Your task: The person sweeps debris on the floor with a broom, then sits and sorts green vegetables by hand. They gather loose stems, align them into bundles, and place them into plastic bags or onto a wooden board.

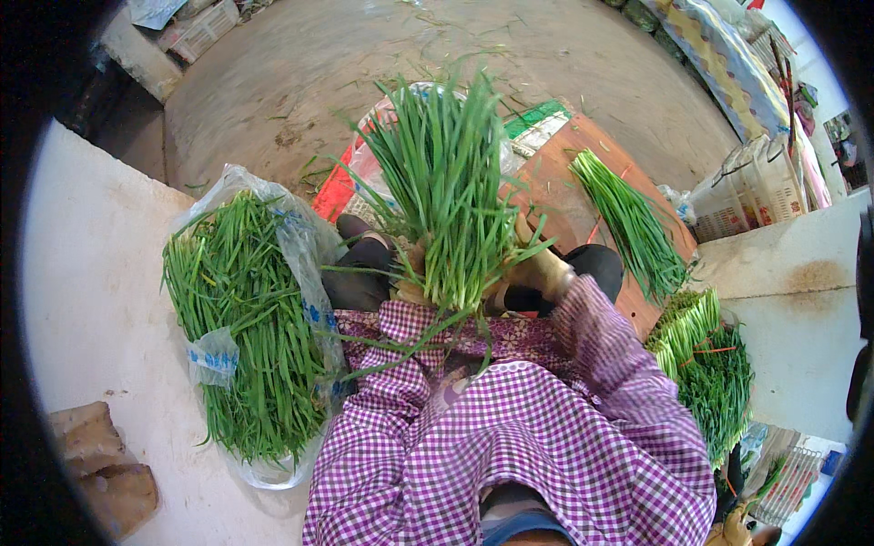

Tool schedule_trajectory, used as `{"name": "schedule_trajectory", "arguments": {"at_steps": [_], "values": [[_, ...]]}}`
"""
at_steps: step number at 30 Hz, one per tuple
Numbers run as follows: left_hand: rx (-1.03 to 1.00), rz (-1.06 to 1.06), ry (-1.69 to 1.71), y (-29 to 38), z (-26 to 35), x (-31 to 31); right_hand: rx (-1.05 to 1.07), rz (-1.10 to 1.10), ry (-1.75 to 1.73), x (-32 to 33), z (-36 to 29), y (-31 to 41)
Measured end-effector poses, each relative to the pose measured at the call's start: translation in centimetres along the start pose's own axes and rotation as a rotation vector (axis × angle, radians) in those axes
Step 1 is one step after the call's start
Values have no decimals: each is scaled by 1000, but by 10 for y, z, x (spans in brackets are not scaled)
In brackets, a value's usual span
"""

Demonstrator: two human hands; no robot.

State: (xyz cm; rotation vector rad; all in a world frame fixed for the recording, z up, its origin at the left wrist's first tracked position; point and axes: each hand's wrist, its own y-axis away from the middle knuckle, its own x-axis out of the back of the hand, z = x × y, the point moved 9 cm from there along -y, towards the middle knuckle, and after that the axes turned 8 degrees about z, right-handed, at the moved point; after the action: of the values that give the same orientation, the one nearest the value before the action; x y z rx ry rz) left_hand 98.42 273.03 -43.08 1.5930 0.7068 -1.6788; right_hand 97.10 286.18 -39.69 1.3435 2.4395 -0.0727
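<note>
A large upright bunch of long green leafy stalks, which look like garlic chives, stands between my knees. My left hand grips its lower left side, mostly covered by leaves. On the right of the bunch is my right hand, blurred, its fingers against the stalks; whether they close on them is hard to see. A smaller loose bundle of chives lies on a brown wooden board over a red strip or tie. Left of me, an open clear plastic bag holds a big heap of chives.
Tied chive bundles are stacked at my right side. Behind the held bunch sits a red-edged container lined with plastic. White plastic crates stand at the right, and brown cloth or paper lies lower left. Leaf scraps litter the floor.
</note>
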Motion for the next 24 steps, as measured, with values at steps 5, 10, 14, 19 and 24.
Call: {"name": "schedule_trajectory", "arguments": {"at_steps": [5, 10, 14, 19, 24], "values": [[-110, 356, -561, 26, 1, 20, -86, 90, -552, 7, 9, -70], [-457, 52, -1223, 23, 38, -39, -142, 160, -250, -10, -30, -79], [-342, 397, -656, 12, 65, -36, -28, 221, -308, -23, -34, -94], [-789, 363, -1304, -5, 106, -111, 374, 363, 78, -20, -74, -104], [-712, 317, -1241, -30, 124, -52, 21, 217, 178, -8, -51, -105]]}}
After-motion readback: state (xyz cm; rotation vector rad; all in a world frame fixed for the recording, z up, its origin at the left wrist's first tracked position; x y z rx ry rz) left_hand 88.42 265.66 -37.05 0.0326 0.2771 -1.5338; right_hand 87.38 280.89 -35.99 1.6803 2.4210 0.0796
